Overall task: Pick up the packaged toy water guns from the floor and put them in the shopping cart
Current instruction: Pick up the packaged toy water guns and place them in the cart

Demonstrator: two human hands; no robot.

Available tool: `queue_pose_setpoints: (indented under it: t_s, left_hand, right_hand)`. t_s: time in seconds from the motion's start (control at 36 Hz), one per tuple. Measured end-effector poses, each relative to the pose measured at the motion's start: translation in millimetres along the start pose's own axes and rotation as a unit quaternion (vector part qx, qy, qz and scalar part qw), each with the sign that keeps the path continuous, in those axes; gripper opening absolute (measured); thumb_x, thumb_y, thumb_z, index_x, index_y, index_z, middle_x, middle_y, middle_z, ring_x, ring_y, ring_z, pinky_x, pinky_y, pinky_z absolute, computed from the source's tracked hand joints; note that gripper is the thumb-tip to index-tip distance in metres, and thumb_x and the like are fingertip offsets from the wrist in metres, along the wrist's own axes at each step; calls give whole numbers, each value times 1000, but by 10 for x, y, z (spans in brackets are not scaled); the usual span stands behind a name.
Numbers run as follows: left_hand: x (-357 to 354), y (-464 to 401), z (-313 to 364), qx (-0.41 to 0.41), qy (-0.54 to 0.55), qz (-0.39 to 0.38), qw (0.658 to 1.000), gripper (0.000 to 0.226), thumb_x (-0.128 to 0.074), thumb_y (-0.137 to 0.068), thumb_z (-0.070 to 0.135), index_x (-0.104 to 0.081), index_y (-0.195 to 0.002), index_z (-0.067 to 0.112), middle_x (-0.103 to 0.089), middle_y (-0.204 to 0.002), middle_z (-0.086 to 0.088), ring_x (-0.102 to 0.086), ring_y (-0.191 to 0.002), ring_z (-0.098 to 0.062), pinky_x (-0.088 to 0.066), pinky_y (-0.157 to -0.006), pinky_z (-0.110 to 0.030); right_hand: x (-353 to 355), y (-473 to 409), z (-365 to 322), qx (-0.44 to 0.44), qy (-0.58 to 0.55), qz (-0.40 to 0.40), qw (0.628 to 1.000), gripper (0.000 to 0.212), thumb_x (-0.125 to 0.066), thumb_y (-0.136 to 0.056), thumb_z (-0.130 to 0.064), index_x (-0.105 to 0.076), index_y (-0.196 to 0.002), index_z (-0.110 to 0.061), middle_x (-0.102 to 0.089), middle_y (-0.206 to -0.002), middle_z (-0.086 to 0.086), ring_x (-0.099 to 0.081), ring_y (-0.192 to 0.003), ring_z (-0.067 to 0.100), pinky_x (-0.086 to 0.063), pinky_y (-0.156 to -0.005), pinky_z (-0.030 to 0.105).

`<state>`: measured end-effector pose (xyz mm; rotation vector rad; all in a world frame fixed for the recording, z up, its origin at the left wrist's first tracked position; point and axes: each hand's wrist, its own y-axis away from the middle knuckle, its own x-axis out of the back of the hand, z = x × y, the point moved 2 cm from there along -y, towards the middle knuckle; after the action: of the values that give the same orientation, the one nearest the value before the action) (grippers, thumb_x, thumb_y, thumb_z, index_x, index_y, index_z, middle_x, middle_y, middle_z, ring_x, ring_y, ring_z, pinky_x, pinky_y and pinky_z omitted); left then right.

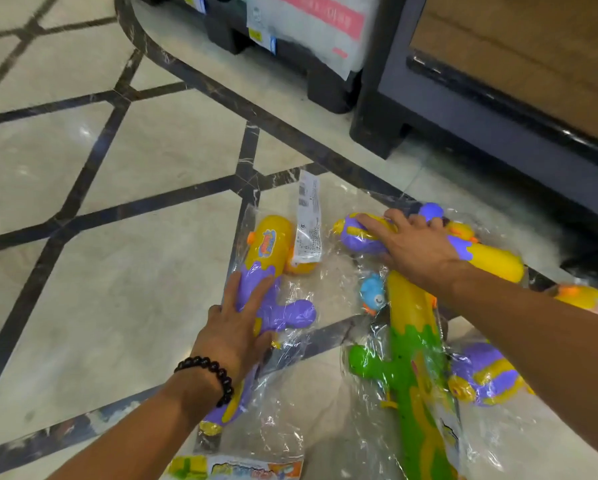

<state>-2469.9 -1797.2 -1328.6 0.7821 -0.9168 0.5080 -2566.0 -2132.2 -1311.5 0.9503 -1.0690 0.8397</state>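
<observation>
Several toy water guns in clear plastic bags lie on the marble floor. My left hand [236, 322], with a dark bead bracelet on its wrist, lies on the purple middle of a yellow and purple gun [273, 251], its thumb curling round the body. My right hand [413, 242] reaches over a second yellow and purple gun [495, 263], fingers spread across its purple front part. Between my arms lies a green and yellow gun [408, 368] with a small blue bird figure. Another purple and yellow gun [484, 372] shows under my right forearm. No shopping cart is in view.
A dark shelf base [463, 112] and a black pallet [325, 88] with wrapped goods stand at the back right. A further yellow toy [588, 299] peeks out at the right edge. Cream floor tiles with dark inlay bands stretch to the left.
</observation>
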Motion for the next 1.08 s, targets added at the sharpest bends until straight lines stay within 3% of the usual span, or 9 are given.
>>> queue_pose_setpoints:
  t_s: [0.08,0.17,0.39,0.56,0.72,0.86,0.97,1.08]
  left_hand:
    - [56,119,-58,-24,-1,17,1000,90,-60,-93,51,12,-145,69,21,-163,16,-46,-110,-29,-52,-87,-41]
    - [77,220,-81,-32,-1,26,999,90,-59,-93,53,15,-142,71,19,-164,14,-46,-107,-29,-52,-87,-41]
    - [171,272,-87,2,18,34,999,87,-62,-93,53,0,-153,60,19,-164,15,-46,-124,-34,-49,-99,-42]
    - [386,224,-69,4,43,68,997,90,-67,-89,52,-4,-153,59,12,-164,16,-53,-118,-37,-52,-97,-47]
    - [724,238,61,-27,62,97,993,93,-72,-86,49,-8,-154,59,1,-165,8,-56,-117,-46,-50,-99,-53]
    - [1188,429,320,-7,65,102,993,95,-72,-86,52,-5,-152,60,4,-164,16,-57,-117,-37,-54,-96,-47]
    - [1690,785,638,-24,85,100,991,96,-73,-86,49,-3,-150,65,2,-165,12,-54,-124,-40,-54,-97,-51]
    - [2245,1214,963,-22,91,101,990,98,-74,-86,49,-2,-150,66,2,-166,12,-53,-125,-38,-52,-99,-50]
  right_hand:
    - [-63,27,14,-9,-20,-13,1000,84,-51,-96,-60,11,-154,-54,-38,-151,8,-51,-119,38,-40,-93,52]
    - [-124,45,0,4,-38,-28,999,86,-47,-96,-62,15,-154,-53,-48,-146,5,-46,-122,37,-38,-94,53]
    - [-21,96,48,-10,-109,-44,993,79,-48,-97,-55,4,-156,-53,-43,-147,9,-43,-131,38,-39,-100,60]
    - [282,130,164,-20,-134,3,991,82,-54,-97,-48,2,-157,-50,-44,-142,13,-51,-121,40,-47,-96,55]
    - [823,205,276,-45,-221,52,973,83,-58,-93,-47,-2,-153,-55,-50,-133,11,-54,-111,42,-49,-93,54]
    - [1458,425,301,-45,-304,61,949,80,-60,-92,-42,-8,-150,-58,-51,-120,10,-55,-104,41,-50,-90,53]
    - [2011,702,248,-51,-347,62,935,77,-60,-92,-43,-11,-150,-56,-50,-108,6,-53,-98,35,-50,-88,51]
    - [2584,1027,207,-62,-381,58,921,77,-61,-95,-41,-8,-149,-58,-49,-117,5,-54,-107,34,-47,-93,48]
